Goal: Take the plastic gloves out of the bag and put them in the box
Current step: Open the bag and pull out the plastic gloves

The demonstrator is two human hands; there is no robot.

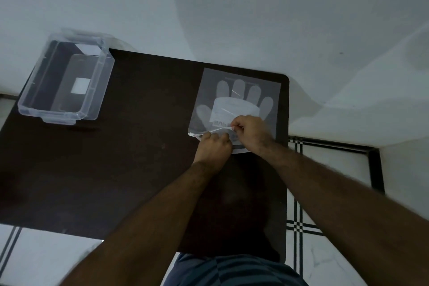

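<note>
A clear zip bag [239, 81] lies flat at the table's far right, and the plastic gloves [234, 100] show through it as a pale hand shape with a white label. Both hands grip the bag's near, zippered edge. My left hand [214, 146] pinches the lower lip, and my right hand [251, 132] pinches the upper lip and lifts it, so the mouth gapes a little. A clear plastic box [32, 90] stands open at the far left corner, with only a white sticker visible inside.
The dark brown table [127, 146] runs between box and bag. A white wall rises behind it. Tiled floor with black lines [299, 225] shows to the right and lower left. My striped shirt [232, 271] is at the bottom edge.
</note>
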